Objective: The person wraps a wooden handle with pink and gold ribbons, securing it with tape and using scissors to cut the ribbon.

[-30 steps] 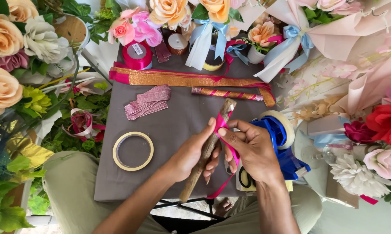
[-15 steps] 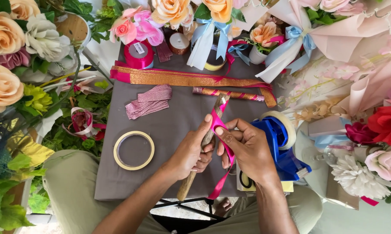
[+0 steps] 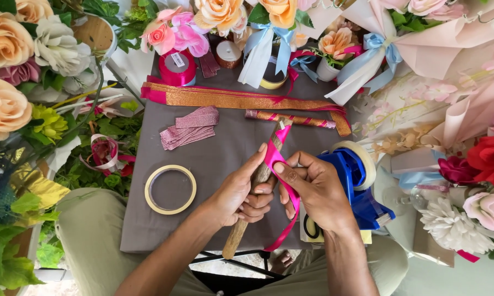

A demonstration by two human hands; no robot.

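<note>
Single head-worn cam, looked steeply down at close range onto the grey work mat (image 3: 214, 148) over the wearer's lap; flowers crowded frame edges. No second view to overlap.

A bright pink ribbon (image 3: 280, 164) wraps the brown wooden stick (image 3: 247, 214); grey cloth (image 3: 225, 148) covers the worktop; the tape dispenser (image 3: 356, 186) at right is blue, the gold glitter ribbon (image 3: 241, 101) lies far.

at my nine o'clock lies a tape ring (image 3: 170, 189); folded pink ribbon (image 3: 189, 127) at eleven; blue dispenser (image 3: 359, 189), i think, at three.
</note>
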